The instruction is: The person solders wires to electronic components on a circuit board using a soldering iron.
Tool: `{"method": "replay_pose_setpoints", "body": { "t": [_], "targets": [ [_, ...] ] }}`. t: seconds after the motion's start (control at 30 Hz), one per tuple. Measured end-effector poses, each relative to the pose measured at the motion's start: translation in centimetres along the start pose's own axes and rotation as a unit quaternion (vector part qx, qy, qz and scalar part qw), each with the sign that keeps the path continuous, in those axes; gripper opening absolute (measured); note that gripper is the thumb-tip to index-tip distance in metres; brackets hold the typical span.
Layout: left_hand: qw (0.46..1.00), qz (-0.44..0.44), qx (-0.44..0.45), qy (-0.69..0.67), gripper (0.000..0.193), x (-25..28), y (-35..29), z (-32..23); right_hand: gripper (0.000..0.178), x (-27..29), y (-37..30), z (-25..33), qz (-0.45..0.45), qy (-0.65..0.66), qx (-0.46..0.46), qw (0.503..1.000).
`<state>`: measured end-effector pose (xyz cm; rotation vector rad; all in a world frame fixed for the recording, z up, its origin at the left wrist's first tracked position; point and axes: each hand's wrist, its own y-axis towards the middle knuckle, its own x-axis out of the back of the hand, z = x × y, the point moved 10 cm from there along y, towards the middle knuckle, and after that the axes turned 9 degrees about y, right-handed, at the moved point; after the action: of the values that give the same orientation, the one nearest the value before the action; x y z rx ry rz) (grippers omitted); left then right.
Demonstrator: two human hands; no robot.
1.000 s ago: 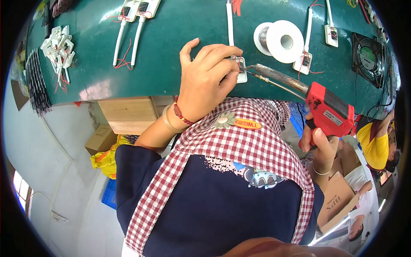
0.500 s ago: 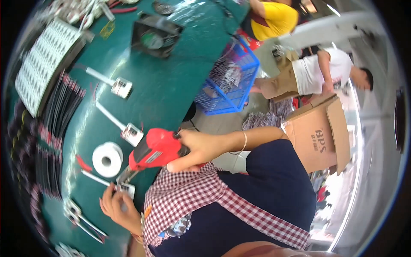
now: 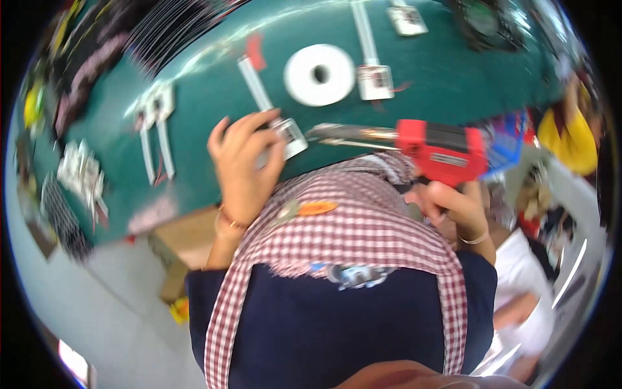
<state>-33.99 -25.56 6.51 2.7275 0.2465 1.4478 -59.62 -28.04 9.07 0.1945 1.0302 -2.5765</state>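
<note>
My right hand (image 3: 453, 204) is wrapped round the grip of a red and black soldering gun (image 3: 447, 150). Its metal tip, with a thin rod below, points left and ends just right of a small square white module (image 3: 293, 139). The fingers of my left hand (image 3: 245, 162) are bent and pinched at that module's left edge, where a flat white cable (image 3: 256, 84) joins it. What lies directly under those fingertips is hidden. A red piece (image 3: 255, 52) lies by the cable's far end. A white spool (image 3: 319, 74) stands on the green table behind the module.
Further cabled modules lie at the back (image 3: 376, 82) and to the left (image 3: 159, 107). Black wire bundles (image 3: 172, 29) line the far left. A white cable bundle (image 3: 83, 170) sits near the left edge. A blue crate (image 3: 508, 142) and people are to the right.
My view has swung round, so the table now spreads across the top. The soldering gun's tip has drawn back slightly from the module; my left hand is still at it.
</note>
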Motion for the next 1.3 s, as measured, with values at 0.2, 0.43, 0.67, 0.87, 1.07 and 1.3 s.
{"method": "replay_pose_setpoints", "body": {
  "t": [0.2, 0.43, 0.67, 0.87, 1.07, 1.3],
  "targets": [
    [1.000, -0.022, 0.008, 0.018, 0.010, 1.2, -1.3, 1.3, 0.033, -1.3, 1.1, -1.1, 0.025, -0.015, 0.001, 1.000],
    [0.999, -0.027, 0.020, -0.003, 0.010, 1.6, -1.9, 1.9, 0.039, -3.0, 1.3, -1.0, 0.035, -0.034, 0.013, 0.999],
    [0.999, -0.027, 0.024, -0.009, 0.010, 1.2, -1.8, 1.7, 0.039, -2.8, 1.5, -0.6, 0.023, -0.057, 0.017, 0.998],
    [0.998, -0.041, 0.043, -0.017, 0.010, 1.0, -2.0, 1.8, 0.038, -2.6, 1.7, -0.6, -0.012, -0.052, -0.011, 0.998],
    [0.997, -0.044, 0.055, -0.016, 0.010, 1.2, -2.0, 2.2, 0.036, -3.1, 2.0, -0.5, -0.005, -0.062, -0.023, 0.998],
    [0.998, -0.042, 0.049, -0.024, 0.009, 1.1, -2.0, 2.0, 0.036, -2.9, 1.8, -0.4, 0.007, -0.093, -0.022, 0.995]
  ]
}}
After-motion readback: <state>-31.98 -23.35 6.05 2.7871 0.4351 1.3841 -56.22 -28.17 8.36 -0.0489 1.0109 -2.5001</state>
